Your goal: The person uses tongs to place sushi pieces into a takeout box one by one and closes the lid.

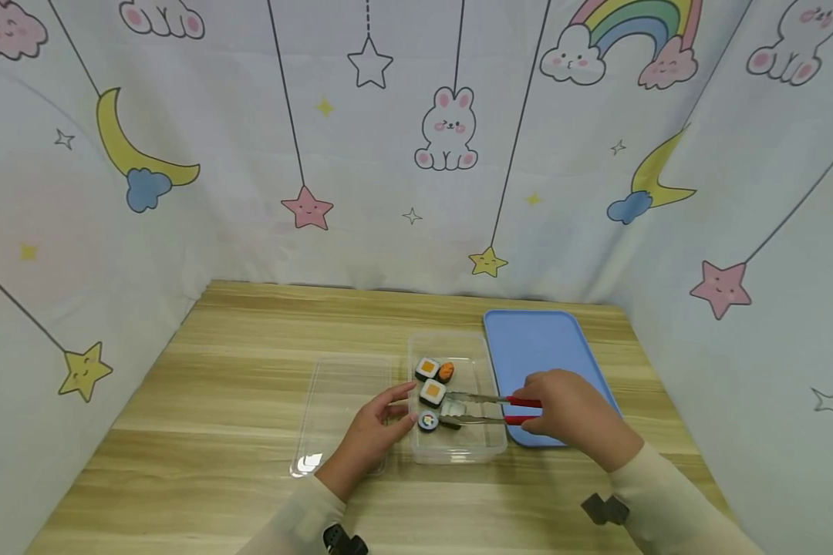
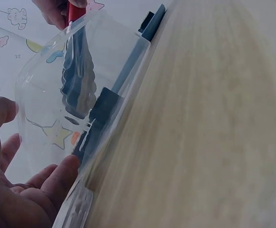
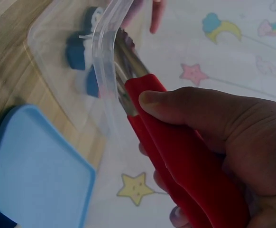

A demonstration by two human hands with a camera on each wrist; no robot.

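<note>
My right hand (image 1: 572,416) grips a pair of metal tongs (image 3: 171,156) by their red handles, thumb on the upper one. The tongs reach into a clear plastic container (image 1: 493,451), their tips spread at either side of a whitish sushi piece (image 1: 453,408); whether they touch it I cannot tell. Also inside are two square rolls with orange centres, the nearer one (image 1: 433,393) beside the tongs, an orange-topped piece (image 1: 446,371) and a small round roll (image 1: 427,421). At the container's left wall, my left hand (image 1: 371,432) has its fingers spread, the fingertips at the wall.
A clear lid (image 1: 343,408) lies on the wooden table (image 1: 201,416), left of the container and partly under my left hand. To the right lies a blue tray (image 1: 534,347), partly covered by my right hand. One dark piece (image 3: 0,221) sits on the tray. Patterned cloth (image 1: 389,154) hangs around the table.
</note>
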